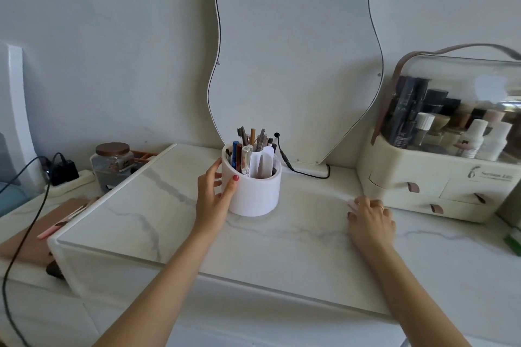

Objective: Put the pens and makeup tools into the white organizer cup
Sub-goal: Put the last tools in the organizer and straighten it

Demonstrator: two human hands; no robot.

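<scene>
The white organizer cup (258, 191) stands upright on the marble tabletop (158, 205), in front of the wavy mirror. Several pens and makeup tools (248, 149) stick up out of its compartments. My left hand (214, 194) wraps around the cup's left side, thumb on its front and fingers behind. My right hand (370, 220) rests palm down on the tabletop to the right of the cup, fingers slightly spread, holding nothing. A pink tool (62, 222) lies off the tabletop's left edge on a brown board.
A cream cosmetics case (439, 177) with drawers and a clear lid stands at the right. The mirror (296, 65) leans on the wall, its black cable (298, 172) trailing behind the cup. At the left are a lidded glass jar (112, 160), a power strip with a plug (64, 175) and a black cord.
</scene>
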